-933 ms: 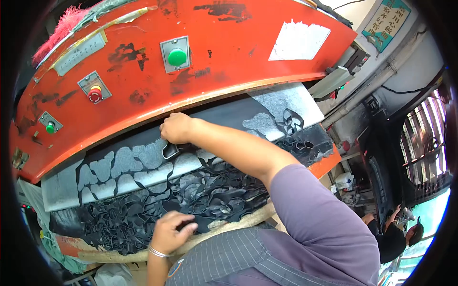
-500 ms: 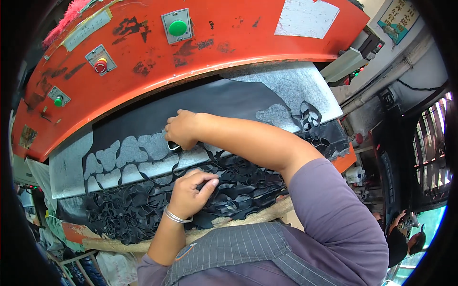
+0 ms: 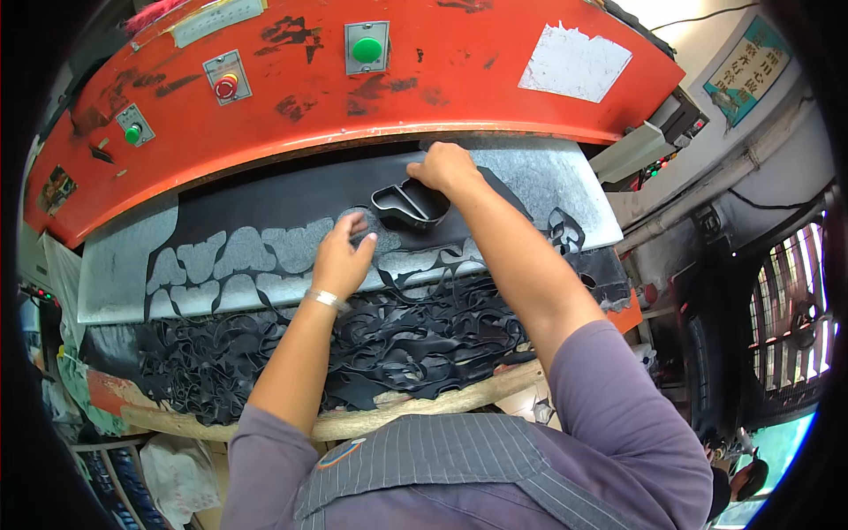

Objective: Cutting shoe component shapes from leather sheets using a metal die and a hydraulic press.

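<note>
A dark metal cutting die [image 3: 411, 205], a curved closed outline with a crossbar, is on the black sheet [image 3: 291, 190]. My right hand [image 3: 446, 168] is closed at the die's far right end; its grip is partly hidden behind the hand. Nearer me, left of the die, my left hand [image 3: 343, 256] hovers with fingers apart and slightly blurred, holding nothing I can see. Beneath both hands, the sheet lies on a pale grey board [image 3: 115, 283]. Cut-out openings run along the sheet's near edge, leaving thin strips between them.
A red-orange machine beam [image 3: 477, 88] spans the far side, carrying green buttons [image 3: 367, 50] and a red knob [image 3: 226, 86]. Tangled black offcuts [image 3: 221, 362] fill the near side, beside a wooden edge [image 3: 424, 406]. Another person [image 3: 746, 481] is far off at lower right.
My right hand has moved away from me and rightward, and the die now shows fully at its side. My left hand has reached forward over the board, its fingers spreading. The view has shifted slightly.
</note>
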